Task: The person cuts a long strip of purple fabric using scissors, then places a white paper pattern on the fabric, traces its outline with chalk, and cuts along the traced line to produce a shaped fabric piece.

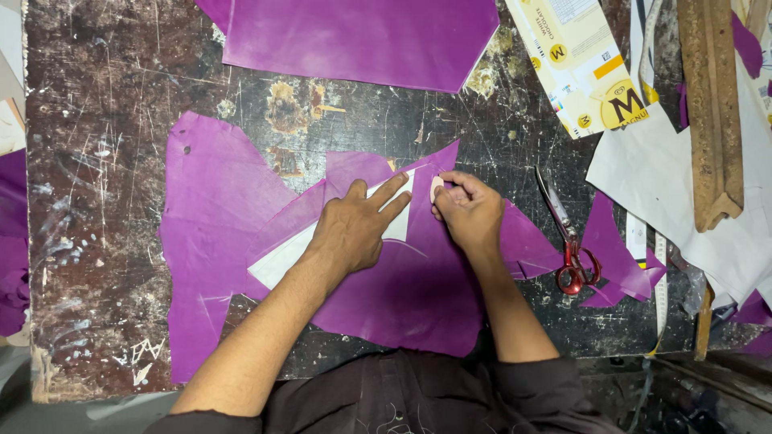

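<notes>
A white paper pattern piece (283, 255) lies on purple fabric (217, 209) spread over a dark scratched worktable (96, 161). My left hand (354, 227) presses flat on the pattern, fingers spread toward its pointed upper end. Just to the right, my right hand (468, 210) is closed on a small pale piece of tailor's chalk (436, 188), its tip at the pattern's edge on the fabric.
Red-handled scissors (568, 241) lie right of my right hand. A second purple sheet (362, 36) sits at the table's far edge. A printed yellow-white carton (575, 60), white paper (667, 173), a wooden block (712, 104) and purple scraps (615, 249) crowd the right side.
</notes>
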{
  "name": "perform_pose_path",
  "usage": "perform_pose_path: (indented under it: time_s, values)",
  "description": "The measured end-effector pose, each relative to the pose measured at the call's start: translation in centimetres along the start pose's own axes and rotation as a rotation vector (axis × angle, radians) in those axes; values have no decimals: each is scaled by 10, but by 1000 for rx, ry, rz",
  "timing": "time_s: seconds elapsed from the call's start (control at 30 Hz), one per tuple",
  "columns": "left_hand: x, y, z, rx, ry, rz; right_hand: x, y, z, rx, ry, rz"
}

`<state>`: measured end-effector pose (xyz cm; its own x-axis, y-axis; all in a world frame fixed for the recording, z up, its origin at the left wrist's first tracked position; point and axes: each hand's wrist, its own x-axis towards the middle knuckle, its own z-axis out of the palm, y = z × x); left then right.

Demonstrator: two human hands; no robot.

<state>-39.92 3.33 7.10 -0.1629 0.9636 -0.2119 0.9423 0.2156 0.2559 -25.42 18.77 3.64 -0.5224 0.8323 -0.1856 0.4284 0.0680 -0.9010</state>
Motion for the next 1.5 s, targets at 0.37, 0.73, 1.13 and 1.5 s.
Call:
perform_pose_path:
  time_s: [0.37, 0.73, 1.13, 1.5]
  values:
    - [-2, -1, 4, -28, 88, 23, -21, 15, 1, 33, 18, -11]
    - [-3, -3, 8, -28, 127, 32, -51, 9, -1, -111, 23, -67]
    - [-7, -1, 5, -47, 137, 45, -99, 11, -13, -400, -8, -144]
    - [-84, -2, 32, -397, 556, -381, -59, 22, -18, 127, -269, -88]
